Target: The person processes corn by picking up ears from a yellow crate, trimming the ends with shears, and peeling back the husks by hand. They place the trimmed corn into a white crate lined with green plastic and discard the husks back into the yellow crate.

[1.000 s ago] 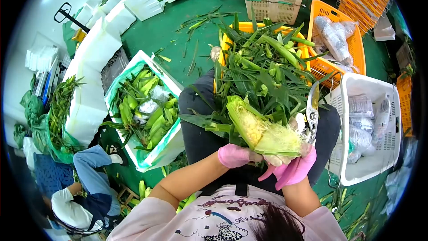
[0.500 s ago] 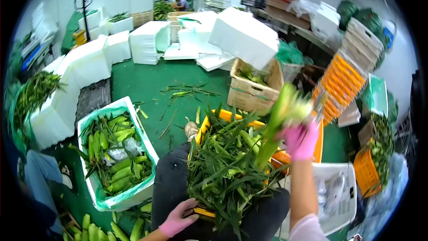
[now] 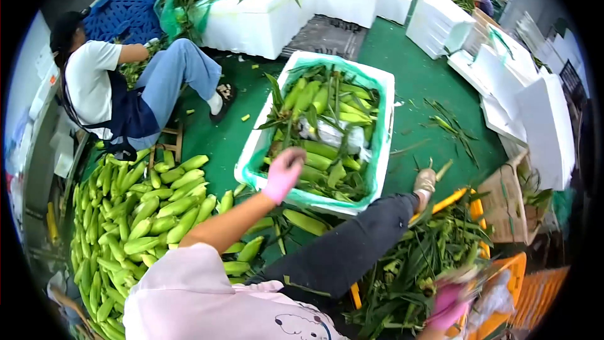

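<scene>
My left hand (image 3: pixel 284 176), in a pink glove, reaches over the near left side of a white foam box (image 3: pixel 388 97). Its fingers are bent and a little apart, with nothing visible in them. Just past the fingertips lie green corn ears (image 3: pixel 318 158) in the box, among leaves and a clear plastic bag (image 3: pixel 333 133). My right hand (image 3: pixel 448 305), also pink-gloved, is low at the right and smeared by motion. It closes on a pale, blurred thing I cannot make out. Below and beside it, a yellow crate (image 3: pixel 479 211) is heaped with corn husks (image 3: pixel 402 271).
A big pile of husked-down corn ears (image 3: pixel 157 214) covers the floor at left. Behind it sits a co-worker (image 3: pixel 100 88). White foam boxes (image 3: pixel 251 22) line the back. A beige crate (image 3: pixel 503 204) and an orange crate (image 3: pixel 513 289) stand at right.
The view has swung left. My left hand has left the yellow crate's rim for the foam box. The corn ear held up by my right hand is no longer seen there; that hand is lower.
</scene>
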Tool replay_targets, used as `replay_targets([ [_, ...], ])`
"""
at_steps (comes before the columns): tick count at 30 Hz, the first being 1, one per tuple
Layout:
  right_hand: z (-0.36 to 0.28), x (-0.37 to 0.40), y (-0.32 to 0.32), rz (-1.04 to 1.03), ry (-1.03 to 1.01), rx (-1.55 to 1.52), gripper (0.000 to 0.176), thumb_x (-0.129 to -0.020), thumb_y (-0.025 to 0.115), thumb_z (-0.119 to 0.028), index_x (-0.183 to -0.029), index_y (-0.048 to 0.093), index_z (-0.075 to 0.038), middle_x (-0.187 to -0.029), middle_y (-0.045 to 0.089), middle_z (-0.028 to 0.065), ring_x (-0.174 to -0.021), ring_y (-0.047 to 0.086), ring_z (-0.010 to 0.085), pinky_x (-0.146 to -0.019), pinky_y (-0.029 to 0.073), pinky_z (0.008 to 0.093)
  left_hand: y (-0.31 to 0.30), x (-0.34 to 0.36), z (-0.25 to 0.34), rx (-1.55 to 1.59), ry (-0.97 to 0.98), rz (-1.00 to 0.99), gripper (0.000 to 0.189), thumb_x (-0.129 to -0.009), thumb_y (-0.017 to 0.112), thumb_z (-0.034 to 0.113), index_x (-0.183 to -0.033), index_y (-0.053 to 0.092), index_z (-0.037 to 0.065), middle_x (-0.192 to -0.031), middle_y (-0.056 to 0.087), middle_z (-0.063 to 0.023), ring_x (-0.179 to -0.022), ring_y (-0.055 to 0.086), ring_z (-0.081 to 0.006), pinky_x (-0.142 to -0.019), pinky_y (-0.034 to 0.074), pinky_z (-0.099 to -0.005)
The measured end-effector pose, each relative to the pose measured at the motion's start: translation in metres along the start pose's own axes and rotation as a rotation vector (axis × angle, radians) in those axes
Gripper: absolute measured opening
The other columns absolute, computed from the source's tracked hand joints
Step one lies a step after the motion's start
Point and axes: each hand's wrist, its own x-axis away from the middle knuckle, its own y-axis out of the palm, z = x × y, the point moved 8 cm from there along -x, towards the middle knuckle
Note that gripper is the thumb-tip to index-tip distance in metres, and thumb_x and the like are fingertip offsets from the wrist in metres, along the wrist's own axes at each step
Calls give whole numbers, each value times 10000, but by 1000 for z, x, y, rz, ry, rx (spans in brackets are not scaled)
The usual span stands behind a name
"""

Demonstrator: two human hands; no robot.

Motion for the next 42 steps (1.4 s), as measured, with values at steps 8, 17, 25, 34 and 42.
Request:
replay_targets([
  [8, 155, 143, -1, -16, 637, 30, 428, -957, 578, -287, -1300, 553, -33, -1210, 637, 128, -987, 629, 270, -900, 501, 422, 45, -209, -107, -850, -15, -65, 352, -916, 644, 240, -1217, 623, 58, -1170, 671, -166, -1091, 664, -342, -921, 536, -427],
  [17, 180, 216, 5, -73, 658, -97, 464, -925, 627, -267, -1314, 535, -29, -1205, 633, 147, -985, 650, 277, -891, 525, 421, 94, -219, -196, 167, -754, -303, 428, -878, 733, 320, -1160, 647, 9, -979, 703, -117, -838, 660, -224, -736, 555, -364],
  [25, 169, 226, -3, -105, 401, -194, 506, -898, 670, -249, -1326, 519, -26, -1200, 630, 164, -982, 669, 283, -882, 547, 420, 74, 13, 18, 1197, -839, -665, 651, -913, 671, 518, -1336, 556, 36, -1346, 603, -154, -1254, 578, -365, -1065, 428, -655],
  [34, 57, 187, 23, -334, -42, 518, 941, -741, 864, -300, -1473, 361, 13, -1285, 525, 160, -1180, 533, 292, -1075, 395, 383, 184, 112, 224, -354, 277, -1038, 793, -781, 810, 377, -1411, 480, 27, -1164, 696, -204, -1069, 692, -344, -916, 541, -388],
  [42, 31, 191, -53, 135, -148, 1009, 892, -734, 816, -404, -1430, 417, -15, -1248, 546, 239, -1180, 527, 416, -1047, 433, 470, 238, 205, 273, -447, 499, -1230, 797, -748, 824, 352, -1416, 507, 53, -1092, 699, -223, -972, 706, -367, -826, 571, -404],
])
